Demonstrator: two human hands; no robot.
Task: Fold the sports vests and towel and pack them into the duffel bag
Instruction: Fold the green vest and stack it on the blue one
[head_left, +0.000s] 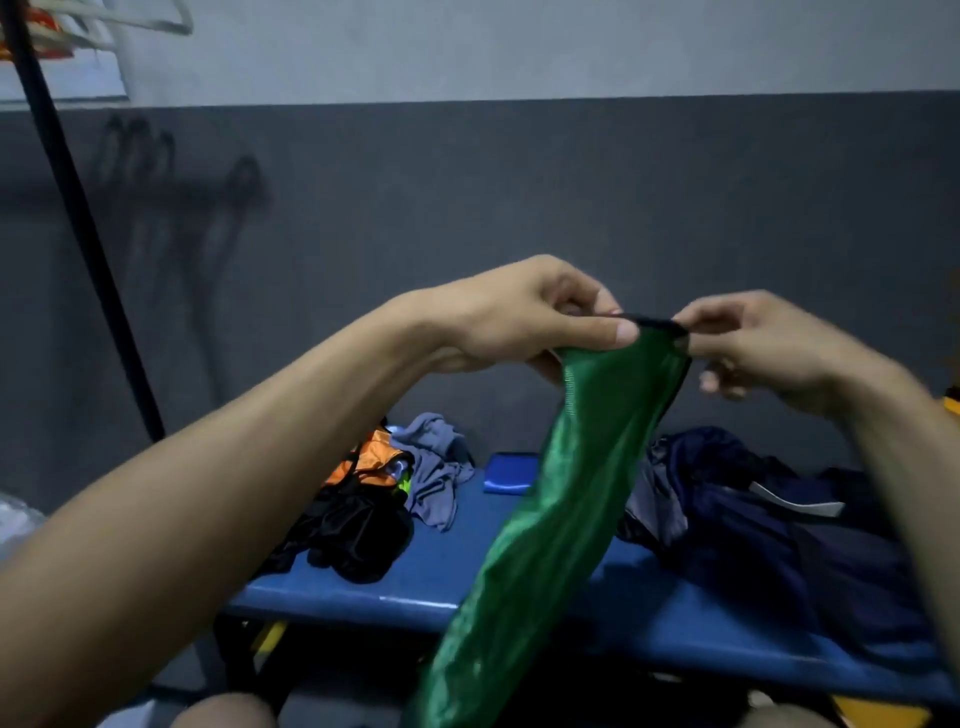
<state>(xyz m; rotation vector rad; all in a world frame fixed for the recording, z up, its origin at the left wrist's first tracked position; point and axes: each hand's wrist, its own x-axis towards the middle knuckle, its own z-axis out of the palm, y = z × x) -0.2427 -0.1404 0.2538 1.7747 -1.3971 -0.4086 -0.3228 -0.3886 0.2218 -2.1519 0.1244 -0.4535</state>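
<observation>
The green sports vest (561, 499) hangs unfolded in mid-air above the blue worktop (426, 582), pinched at its dark top edge by the left hand (524, 317) and, just beside it at 3 o'clock, the right hand (753, 343); each grip is a thumb-and-finger pinch on the fabric. Folding looks barely begun. At 9 o'clock of the vest a loose heap (374, 499) of orange, black and grey garments lies unfolded. At 3 o'clock sits dark navy fabric (769, 525), possibly the duffel bag, though that cannot be told.
</observation>
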